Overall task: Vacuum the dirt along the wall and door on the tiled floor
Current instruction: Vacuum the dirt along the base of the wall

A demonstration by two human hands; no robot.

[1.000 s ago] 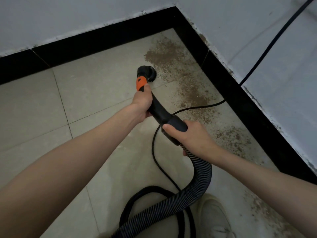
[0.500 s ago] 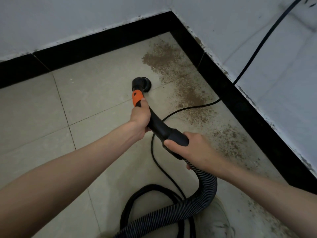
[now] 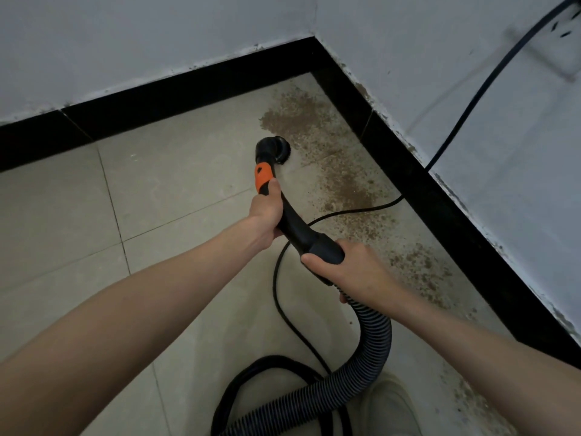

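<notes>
Black vacuum wand [image 3: 290, 221] angled toward corner, brush nozzle [image 3: 273, 150] at dirt [image 3: 317, 133]

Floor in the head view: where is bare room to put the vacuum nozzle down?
Bare tiles lie left of the nozzle, bordered by the black skirting. Crowded: dirt along the right skirting, cable and hose near the shoe.

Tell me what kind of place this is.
Probably an indoor room corner, bare or under cleanup. Pale tiled floor, black skirting under scuffed white walls, and brown dirt along the right wall, where both hands work a vacuum nozzle.
</notes>
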